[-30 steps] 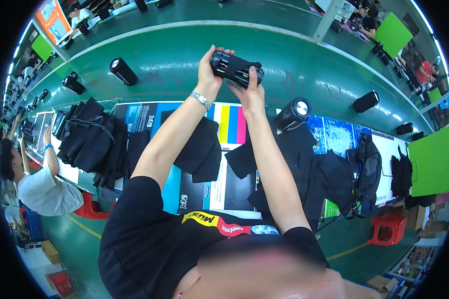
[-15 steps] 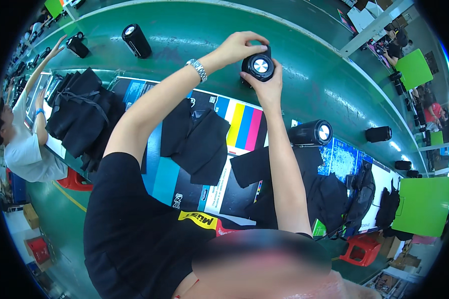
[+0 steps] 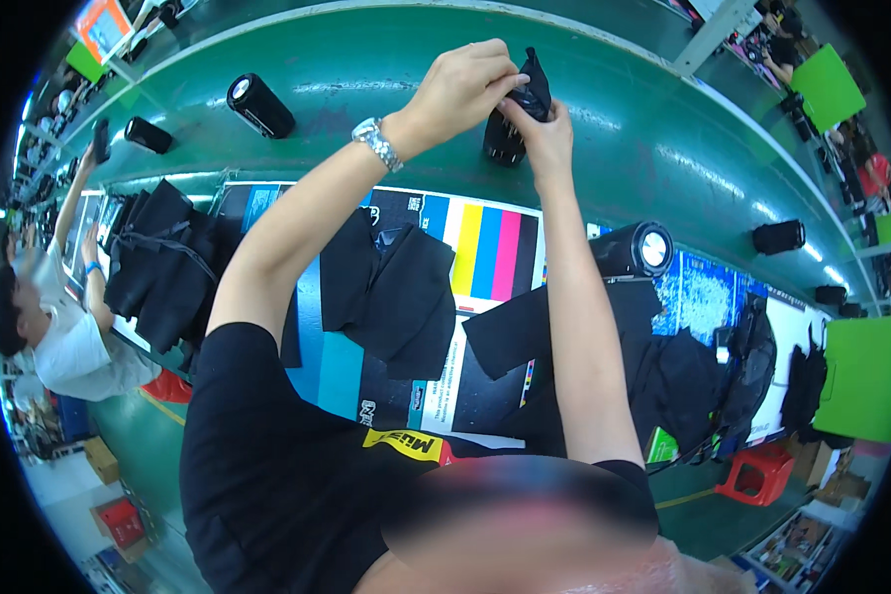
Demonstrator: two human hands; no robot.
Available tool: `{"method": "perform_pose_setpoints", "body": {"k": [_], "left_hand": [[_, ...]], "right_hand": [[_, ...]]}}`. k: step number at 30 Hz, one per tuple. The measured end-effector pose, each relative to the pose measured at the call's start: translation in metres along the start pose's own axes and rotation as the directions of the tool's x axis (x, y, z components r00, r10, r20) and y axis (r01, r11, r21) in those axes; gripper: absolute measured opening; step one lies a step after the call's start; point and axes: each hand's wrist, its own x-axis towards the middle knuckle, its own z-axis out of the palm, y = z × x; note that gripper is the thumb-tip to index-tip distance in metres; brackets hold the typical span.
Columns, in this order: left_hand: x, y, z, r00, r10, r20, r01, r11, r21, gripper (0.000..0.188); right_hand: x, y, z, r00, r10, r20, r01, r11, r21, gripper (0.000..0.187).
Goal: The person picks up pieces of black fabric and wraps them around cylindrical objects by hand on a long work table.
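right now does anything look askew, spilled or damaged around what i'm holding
No spill or obvious damage stands out. A pointed black flap sticks up askew at the upper end of the black cylinder, beside the left hand. Nearer you, the black fabric pieces overlap at uneven angles, so they look untidy.

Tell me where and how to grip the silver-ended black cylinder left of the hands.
Probably around the middle of the black cylinder, coming from its right, the side nearest the left hand: its long, round shape suits a wrapping grip, and nothing touches its flanks.
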Motion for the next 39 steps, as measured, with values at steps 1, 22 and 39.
{"method": "perform_pose_setpoints", "body": {"k": [1,22,39], "left_hand": [[-0.003,0.000,0.000,0.999,0.026,-0.022,-0.026,0.999,0.034,0.009],[-0.051,0.023,0.024,0.375,-0.894,0.246,0.554,0.003,-0.832,0.057],[-0.086,0.017,0.106,0.436,-0.893,-0.110,0.663,0.401,-0.632,0.051]], "right_hand": [[0.003,-0.003,-0.002,0.997,0.012,0.075,-0.013,1.000,0.013,0.078],[-0.003,-0.001,0.010,0.863,0.486,0.141,-0.490,0.732,0.474,0.093],[0.009,0.069,-0.008,0.973,0.041,-0.227,-0.015,0.993,0.113,0.025]]}}
